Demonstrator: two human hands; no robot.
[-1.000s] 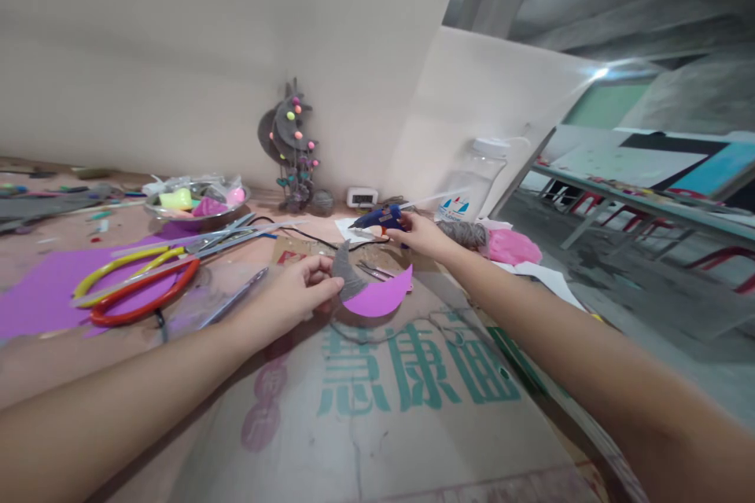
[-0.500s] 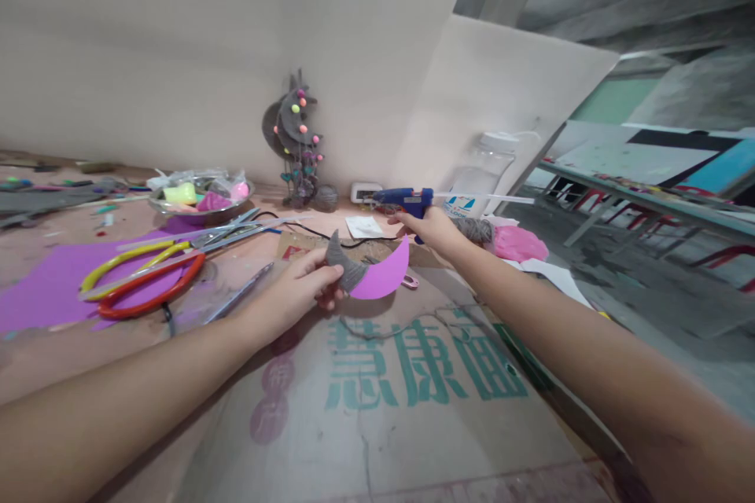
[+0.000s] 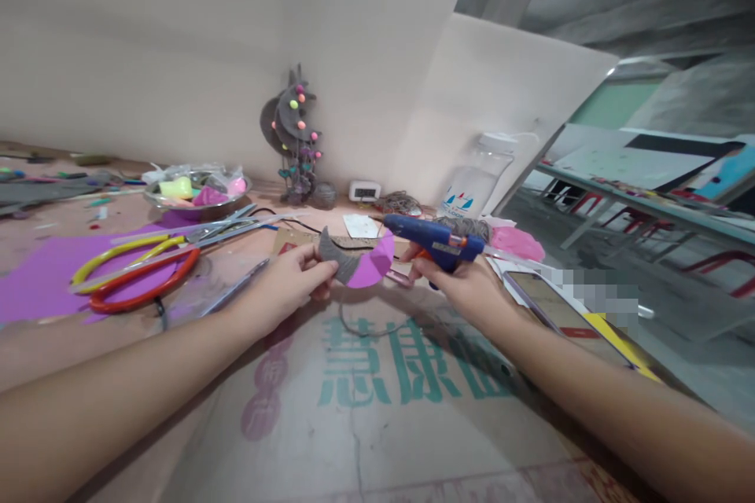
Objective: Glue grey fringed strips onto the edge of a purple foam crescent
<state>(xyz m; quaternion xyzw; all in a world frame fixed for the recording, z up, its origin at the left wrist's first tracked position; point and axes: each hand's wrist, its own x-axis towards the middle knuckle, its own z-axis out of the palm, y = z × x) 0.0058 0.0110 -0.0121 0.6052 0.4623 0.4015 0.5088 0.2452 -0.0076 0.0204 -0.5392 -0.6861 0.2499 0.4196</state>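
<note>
Between the thumb and fingers of my left hand (image 3: 303, 271) is a crescent (image 3: 371, 263), its left part wound in grey yarn and its right part bare purple. My right hand (image 3: 465, 279) is wrapped round the handle of a blue glue gun (image 3: 433, 237), with a pale glue stick poking out of its back. The gun's nozzle points left, close to the upper purple tip of the crescent; whether they touch I cannot tell. A strand of grey yarn (image 3: 369, 332) hangs in a loop below the crescent, over the printed cardboard (image 3: 295, 440).
Scissors (image 3: 141, 271) with yellow and red handles lie on purple sheet (image 3: 35, 275) at left, near a metal bowl (image 3: 204, 210) of colourful bits. Behind stand a grey moon ornament (image 3: 295, 134), a small clock (image 3: 364, 190) and a plastic bottle (image 3: 475, 177). A phone (image 3: 569, 318) lies at right.
My right hand has brought the glue gun nearer and lower, its nozzle now beside the crescent's purple tip. My left hand has shifted slightly left and turned the crescent upward.
</note>
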